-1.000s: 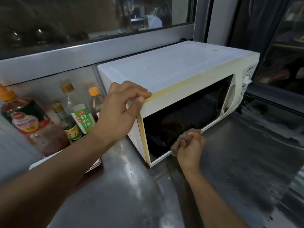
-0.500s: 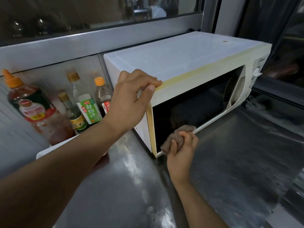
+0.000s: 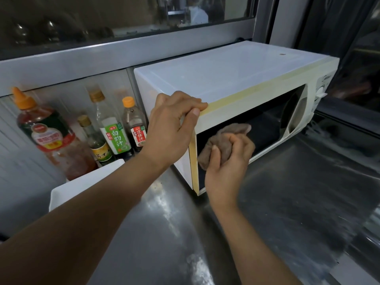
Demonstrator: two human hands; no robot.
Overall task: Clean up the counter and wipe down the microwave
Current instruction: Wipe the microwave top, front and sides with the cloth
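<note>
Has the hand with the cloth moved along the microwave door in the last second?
Yes. The right hand and cloth climbed from the door's bottom edge up onto its dark glass, on the microwave.

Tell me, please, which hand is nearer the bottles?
Left. The left hand grips the microwave's top corner beside the bottles; the right hand, holding the cloth, is farther off at the door.
</note>
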